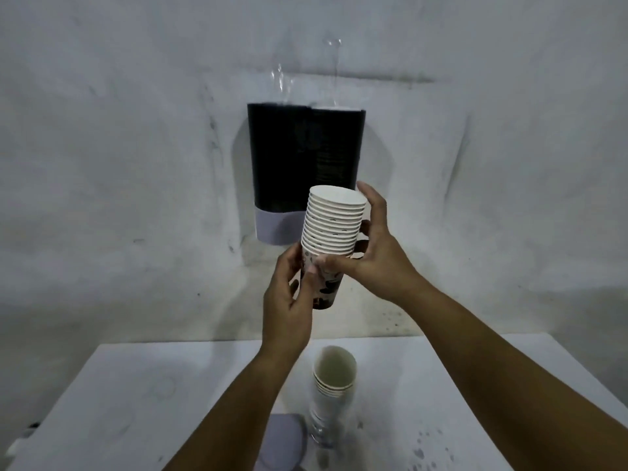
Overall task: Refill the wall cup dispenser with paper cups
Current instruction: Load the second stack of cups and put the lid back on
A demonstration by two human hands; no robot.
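1. Head view: I see my left hand [292,294] gripping the lower part of a stack of paper cups [331,232], fingers curled round the patterned bottom cup.
2. My right hand [370,246] holds the same stack from the right, thumb across the front and fingers wrapped behind.
3. The stack is raised, rims up, in front of the lower right of the dark wall dispenser [306,158], which has a pale base.
4. Below, a second cup stack [334,375] stands on the white desk [136,402], beside a pale lid [283,440].
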